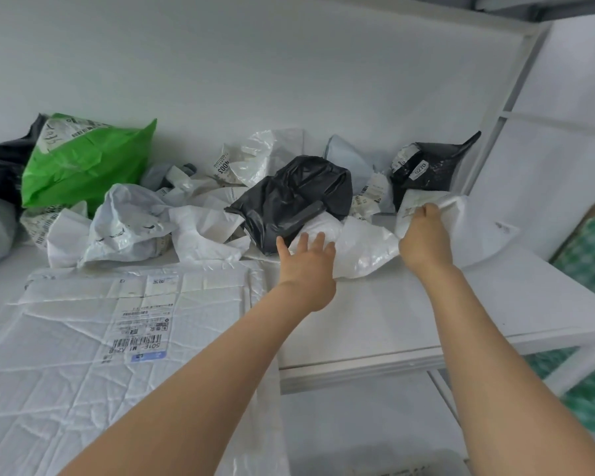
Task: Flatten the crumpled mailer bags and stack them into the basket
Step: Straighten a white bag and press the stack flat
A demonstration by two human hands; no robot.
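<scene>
Nearest, at the lower left, a large flattened white padded mailer with a printed shipping label [117, 338] lies spread on the white table [375, 324], creased but smooth. Just beyond it, the left hand [306, 266] is released, its fingers straight and spread, the tips at the crumpled white plastic under a wrinkled black plastic mailer bag [296, 197]; whether they touch it I cannot tell. To the right, the right hand [426, 235] grasps the upper edge of a crumpled glossy white mailer bag [478, 235], which rests on the table's right part, rumpled and partly lifted. Behind the hands the heap of crumpled mailers runs along the white wall [255, 63]: a bright green plastic mailer bag with a label [83, 159] at the left, white and grey ones in the middle, and a black bag labelled 5270 [430, 166] at the far right.
</scene>
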